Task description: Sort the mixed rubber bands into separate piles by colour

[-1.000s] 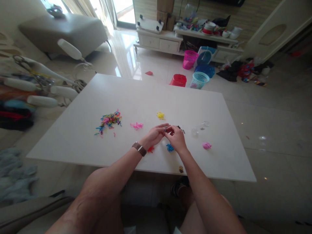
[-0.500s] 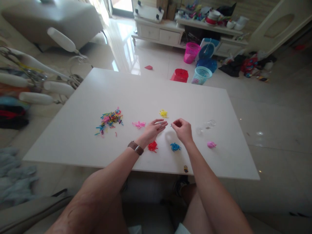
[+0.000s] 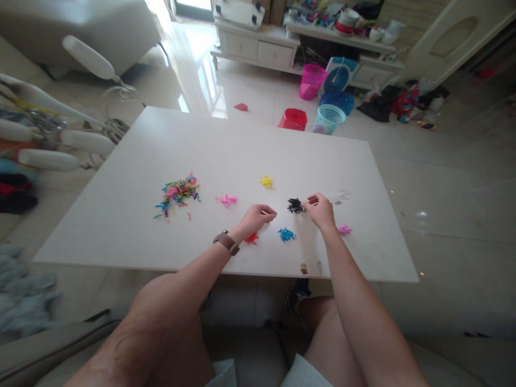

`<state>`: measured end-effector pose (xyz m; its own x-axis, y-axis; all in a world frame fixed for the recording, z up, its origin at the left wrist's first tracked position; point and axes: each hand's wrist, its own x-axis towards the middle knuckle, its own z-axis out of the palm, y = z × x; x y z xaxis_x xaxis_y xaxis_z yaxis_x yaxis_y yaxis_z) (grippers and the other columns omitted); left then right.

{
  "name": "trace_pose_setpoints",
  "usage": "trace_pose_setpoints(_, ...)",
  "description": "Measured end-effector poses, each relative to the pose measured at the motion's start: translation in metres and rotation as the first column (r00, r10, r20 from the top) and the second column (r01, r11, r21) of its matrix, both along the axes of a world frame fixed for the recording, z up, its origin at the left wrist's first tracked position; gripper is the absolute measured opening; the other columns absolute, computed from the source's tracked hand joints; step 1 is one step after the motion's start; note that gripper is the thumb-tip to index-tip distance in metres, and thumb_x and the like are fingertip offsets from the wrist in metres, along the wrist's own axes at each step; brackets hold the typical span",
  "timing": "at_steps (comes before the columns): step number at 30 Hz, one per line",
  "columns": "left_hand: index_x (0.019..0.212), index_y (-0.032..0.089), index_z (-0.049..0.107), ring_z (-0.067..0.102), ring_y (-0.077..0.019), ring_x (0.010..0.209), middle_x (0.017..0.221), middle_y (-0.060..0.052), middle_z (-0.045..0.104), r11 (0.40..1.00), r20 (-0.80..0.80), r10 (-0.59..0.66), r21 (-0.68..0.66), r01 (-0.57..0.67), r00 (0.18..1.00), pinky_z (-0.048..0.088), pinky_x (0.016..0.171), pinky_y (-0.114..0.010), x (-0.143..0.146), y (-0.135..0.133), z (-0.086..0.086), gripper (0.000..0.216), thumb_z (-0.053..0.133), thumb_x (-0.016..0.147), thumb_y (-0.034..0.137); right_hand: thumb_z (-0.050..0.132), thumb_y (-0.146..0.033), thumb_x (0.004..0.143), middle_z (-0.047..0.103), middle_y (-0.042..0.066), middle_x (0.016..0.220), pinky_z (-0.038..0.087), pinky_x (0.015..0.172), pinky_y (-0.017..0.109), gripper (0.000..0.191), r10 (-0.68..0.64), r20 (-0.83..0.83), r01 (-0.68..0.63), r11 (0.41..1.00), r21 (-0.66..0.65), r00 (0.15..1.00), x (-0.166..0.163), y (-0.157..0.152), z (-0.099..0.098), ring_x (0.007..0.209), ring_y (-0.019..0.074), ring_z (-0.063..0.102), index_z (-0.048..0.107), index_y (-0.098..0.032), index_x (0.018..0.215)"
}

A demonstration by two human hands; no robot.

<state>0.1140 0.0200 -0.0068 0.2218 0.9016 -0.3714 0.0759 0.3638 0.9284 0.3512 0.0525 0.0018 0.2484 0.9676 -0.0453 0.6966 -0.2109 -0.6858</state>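
Black pile (image 3: pixel 295 205) | now uncovered | right hand (image 3: pixel 321 210) shifted to its edge

I see a plain white rectangular tabletop (image 3: pixel 226 145) and, on it, a loose heap of small thin pieces (image 3: pixel 177 193) mottled in blue, pink, yellow and black. I also pick out single hues: a light pink scattered pile (image 3: pixel 227 200), a bright yellow small pile (image 3: pixel 266 182), a black compact pile (image 3: pixel 295 205), a blue loose pile (image 3: pixel 286 235) and a red partly covered pile (image 3: pixel 252 239). I get brown on the wide wristband (image 3: pixel 227 242), magenta on the tall perforated basket (image 3: pixel 312 82), pale turquoise on the round perforated basket (image 3: pixel 329 119)
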Motion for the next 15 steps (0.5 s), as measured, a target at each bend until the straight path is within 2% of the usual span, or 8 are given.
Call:
trace_pose_setpoints(2, 0.079, 0.014, 0.076, 0.067, -0.0179, 0.073, 0.073, -0.006, 0.072, 0.987, -0.184, -0.103, 0.105, 0.124, 0.978, 0.051, 0.073, -0.03, 0.004, -0.004, -0.003, 0.006, 0.074, 0.076, 0.018, 0.066, -0.033, 0.074, 0.072, 0.005, 0.082, 0.049, 0.067, 0.032, 0.018, 0.012, -0.017, -0.012, 1.0, 0.01, 1.0, -0.001, -0.002, 0.005, 0.068, 0.0185, 0.064, 0.065, -0.02, 0.086)
trace_pose_setpoints(4, 0.083, 0.014, 0.076, 0.067, -0.0173, 0.073, 0.076, -0.006, 0.074, 0.965, -0.261, -0.167, 0.154, 0.211, 0.951, 0.05, 0.07, -0.028, 0.011, -0.009, -0.007, 0.009, 0.072, 0.076, 0.018, 0.064, -0.034, 0.075, 0.072, 0.005, 0.084, 0.049, 0.067, 0.031, 0.019, 0.028, -0.033, -0.027, 1.0, 0.008, 0.999, -0.002, -0.004, 0.009, 0.067, 0.0178, 0.064, 0.066, -0.019, 0.087)
trace_pose_setpoints(9, 0.086, 0.014, 0.075, 0.068, -0.0168, 0.072, 0.078, -0.007, 0.075, 0.94, -0.305, -0.199, 0.209, 0.269, 0.931, 0.05, 0.066, -0.026, 0.031, -0.017, -0.016, 0.012, 0.071, 0.076, 0.017, 0.063, -0.033, 0.077, 0.073, 0.004, 0.085, 0.049, 0.069, 0.03, 0.016, 0.064, -0.031, -0.065, 0.998, -0.002, 0.997, -0.005, -0.009, 0.015, 0.069, 0.0172, 0.064, 0.066, -0.019, 0.084)
trace_pose_setpoints(12, 0.087, 0.013, 0.075, 0.07, -0.0169, 0.074, 0.08, -0.008, 0.076, 0.926, -0.327, -0.237, 0.209, 0.315, 0.915, 0.051, 0.068, -0.026, 0.037, -0.016, -0.018, 0.012, 0.068, 0.077, 0.015, 0.063, -0.033, 0.077, 0.073, 0.004, 0.084, 0.048, 0.069, 0.029, 0.014, 0.074, -0.019, -0.074, 0.997, -0.02, 0.997, -0.006, -0.012, 0.019, 0.069, 0.017, 0.064, 0.067, -0.02, 0.081)
trace_pose_setpoints(15, 0.09, 0.014, 0.076, 0.07, -0.018, 0.078, 0.086, -0.009, 0.077, 0.909, -0.415, -0.23, 0.232, 0.346, 0.88, 0.052, 0.074, -0.028, 0.038, -0.015, -0.019, 0.018, 0.063, 0.078, 0.012, 0.062, -0.032, 0.077, 0.074, 0.003, 0.082, 0.048, 0.069, 0.029, 0.014, 0.08, 0.002, -0.079, 0.996, -0.032, 0.997, -0.005, -0.015, 0.022, 0.068, 0.0168, 0.064, 0.068, -0.02, 0.079)
